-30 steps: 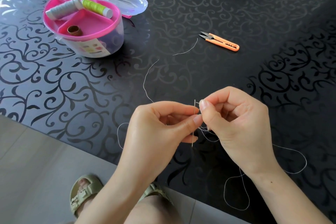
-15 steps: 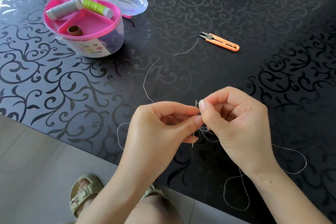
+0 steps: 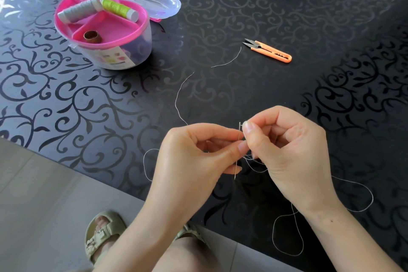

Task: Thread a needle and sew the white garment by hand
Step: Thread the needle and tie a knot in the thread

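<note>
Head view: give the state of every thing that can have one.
sewing box: open, lid swung back.
grey spool: lying in tray.
green spool: lying in tray.
thimble: standing in tray compartment.
snips: lying on table, blades apart.
needle: upright, pinched by left hand.
thread: loose, end pinched by right hand at the needle's top; threaded or not, cannot tell.

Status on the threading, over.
Left hand pinches needle mid-shaft. Right hand pinches thread at the eye; through or not, cannot tell. Garment not in view.

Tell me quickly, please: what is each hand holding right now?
Left hand: closed, pinches the needle.
Right hand: closed, pinches the thread at the needle's top.
</note>
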A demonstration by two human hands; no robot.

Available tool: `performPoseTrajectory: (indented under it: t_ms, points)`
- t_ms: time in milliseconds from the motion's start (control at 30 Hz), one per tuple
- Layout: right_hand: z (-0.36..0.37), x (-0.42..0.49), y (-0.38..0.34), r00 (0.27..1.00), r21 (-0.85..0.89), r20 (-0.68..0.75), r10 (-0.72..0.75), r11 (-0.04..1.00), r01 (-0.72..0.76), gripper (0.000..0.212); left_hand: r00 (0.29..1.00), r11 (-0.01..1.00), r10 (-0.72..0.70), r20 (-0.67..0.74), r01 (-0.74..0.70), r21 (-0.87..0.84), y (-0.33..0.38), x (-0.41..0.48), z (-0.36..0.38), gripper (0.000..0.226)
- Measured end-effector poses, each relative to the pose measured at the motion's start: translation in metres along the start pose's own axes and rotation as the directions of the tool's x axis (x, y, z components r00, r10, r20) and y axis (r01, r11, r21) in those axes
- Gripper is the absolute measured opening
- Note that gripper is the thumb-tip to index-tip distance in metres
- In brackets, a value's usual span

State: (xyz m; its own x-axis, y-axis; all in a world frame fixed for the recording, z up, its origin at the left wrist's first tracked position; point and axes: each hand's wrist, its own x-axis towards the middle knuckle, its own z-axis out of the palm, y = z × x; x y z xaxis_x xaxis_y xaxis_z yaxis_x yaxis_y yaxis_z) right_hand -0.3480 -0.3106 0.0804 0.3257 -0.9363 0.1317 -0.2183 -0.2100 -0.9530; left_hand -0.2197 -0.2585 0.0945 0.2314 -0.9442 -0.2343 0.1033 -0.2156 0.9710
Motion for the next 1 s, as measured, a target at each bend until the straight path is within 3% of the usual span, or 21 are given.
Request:
performPoseTrajectory:
  t_ms: [1000]
  points:
    - [-0.0007, 0.0003, 0.0035, 0.999, 0.049, 0.026, 0.029, 0.998, -0.030, 0.012, 0.999, 0.999, 0.037, 0.033, -0.036, -0.008, 0.0000, 0.0002, 0.0001, 0.008]
